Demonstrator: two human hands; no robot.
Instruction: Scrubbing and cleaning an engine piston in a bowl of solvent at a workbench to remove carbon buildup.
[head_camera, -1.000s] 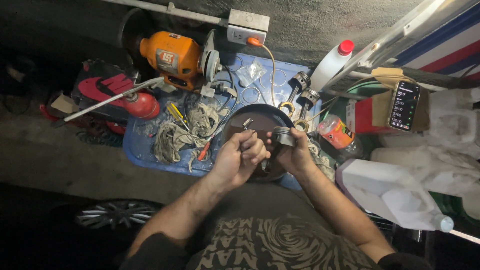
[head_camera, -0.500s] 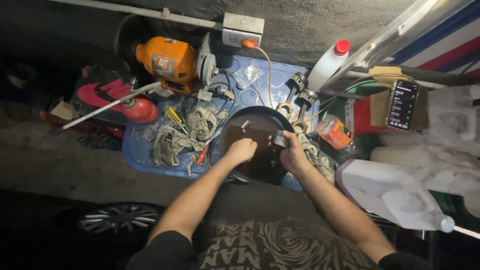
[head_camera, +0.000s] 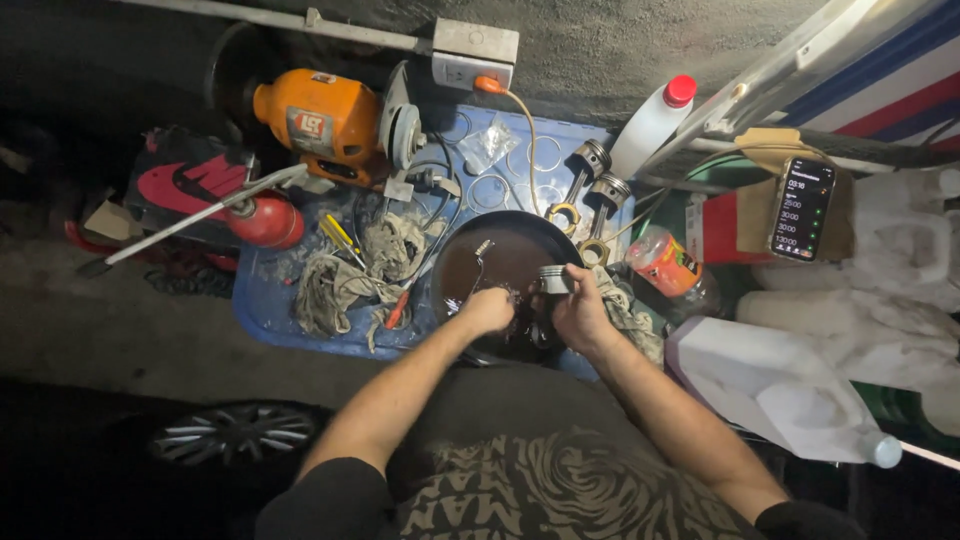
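A round black pan (head_camera: 510, 255) of dark liquid sits on a blue tray (head_camera: 270, 310). My right hand (head_camera: 578, 310) grips a small metal piston (head_camera: 553, 279) over the pan's right rim. My left hand (head_camera: 487, 309) is closed, fingers dipped at the pan's near edge; what it holds is hidden. A small tool (head_camera: 481, 256) lies in the liquid. Two pistons with rods (head_camera: 590, 185) rest just beyond the pan.
An orange bench grinder (head_camera: 335, 120) stands at the back left, dirty rags (head_camera: 350, 270) and screwdrivers beside the pan. A white bottle with red cap (head_camera: 655, 120), a phone (head_camera: 805, 208) on a box, and white jugs (head_camera: 770, 385) crowd the right. A red canister (head_camera: 262, 220) lies left.
My hands have moved apart and down toward the pan. The left hand left the piston and dipped to the pan's near edge; the right hand still holds the piston.
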